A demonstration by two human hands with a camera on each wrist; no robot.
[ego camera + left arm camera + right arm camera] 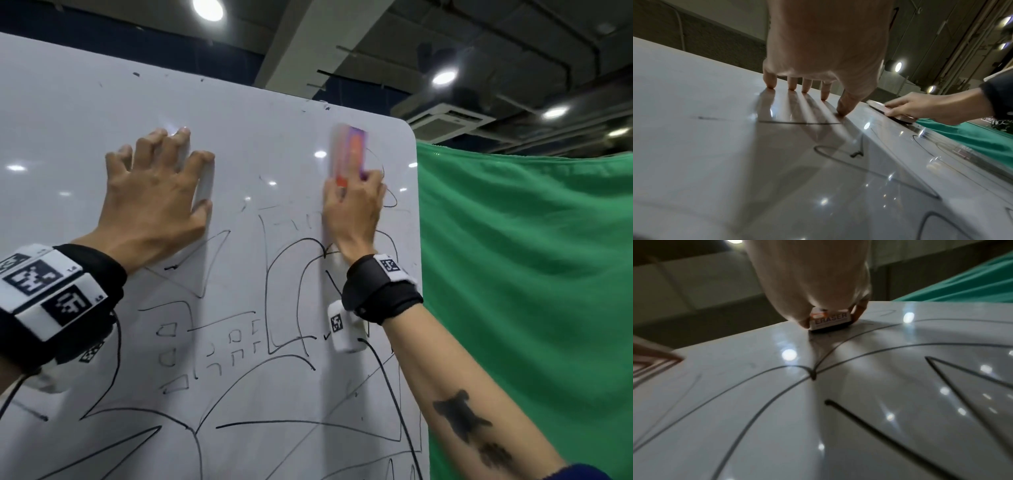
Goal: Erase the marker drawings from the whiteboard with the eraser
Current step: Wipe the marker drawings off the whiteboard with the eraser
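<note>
Whiteboard [85,113]: a glossy white board with rounded corners, standing upright before the person; ceiling lights are mirrored in its surface.

Marker drawings [239,342]: black lines cover the lower and middle board, with arcs, triangles, small boxes and long curves. The upper left area bears only a few faint specks and smudges.

Eraser [349,154]: a block with an orange and purple top, blurred in the head view. It stands lengthwise up the board near the upper right corner, its dark pad flat against the surface. In the right wrist view its near end [830,321] reads "ERASER".

Right hand [352,209]: its grip is closed around the eraser's lower part, thumb on one long side and fingers on the other, pressing it to the board over thin lines.

Left hand [154,198]: its grip is open and holds nothing. The spread fingertips [770,84] and thumb touch the board in the upper middle, well apart from the eraser, with the palm lifted off the surface.

Wrist bands [44,291]: black bands with white blocks that carry black-and-white square codes sit on both wrists; thin black cables hang from them.

Green cloth [531,274]: it hangs behind the board's right edge.
</note>
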